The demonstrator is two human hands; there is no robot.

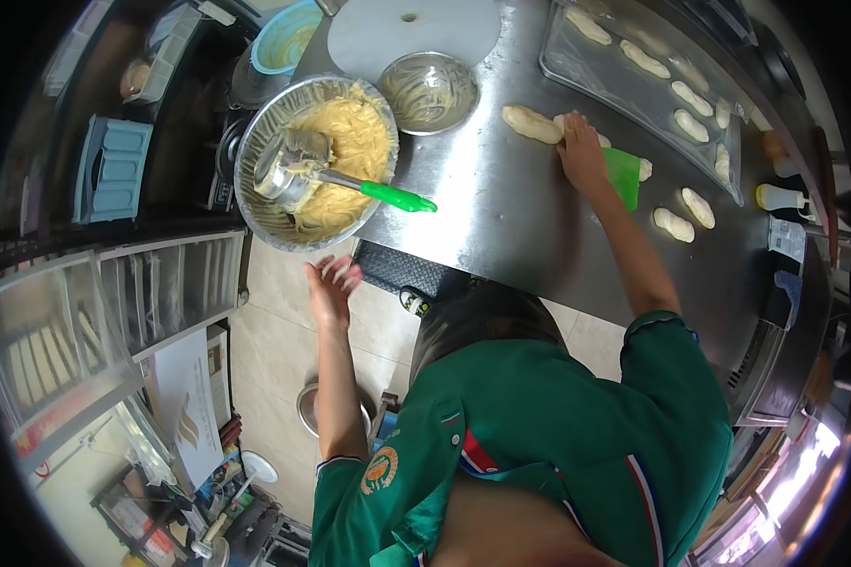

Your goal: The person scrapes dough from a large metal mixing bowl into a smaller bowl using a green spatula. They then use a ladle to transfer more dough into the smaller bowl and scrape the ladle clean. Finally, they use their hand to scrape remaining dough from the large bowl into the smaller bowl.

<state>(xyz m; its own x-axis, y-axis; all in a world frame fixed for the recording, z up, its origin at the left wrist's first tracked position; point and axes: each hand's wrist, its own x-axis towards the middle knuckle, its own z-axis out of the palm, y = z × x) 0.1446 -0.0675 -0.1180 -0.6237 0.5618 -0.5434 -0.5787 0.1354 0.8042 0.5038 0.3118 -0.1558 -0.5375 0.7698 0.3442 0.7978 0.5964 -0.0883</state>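
My right hand (583, 152) lies flat over a piece of dough on the steel worktop, fingers together; whether it grips the dough cannot be told. A green dough scraper (623, 178) sits beside it, partly behind my wrist. An oblong dough piece (530, 124) rests left of the hand, and more dough pieces (674, 225) lie to its right. My left hand (332, 283) is raised in front of the table edge with fingers apart and nothing in it. Near it, a large steel bowl (245, 191) holds yellow filling (360, 135), a metal scoop and a spatula with a green handle (397, 196).
A smaller smeared steel bowl (429, 92) stands beside the large one, near a round white board (415, 35). A tray (574, 78) of shaped dough pieces is at the upper right. A blue basin (287, 39) stands upper left. A squeeze bottle (780, 198) is far right.
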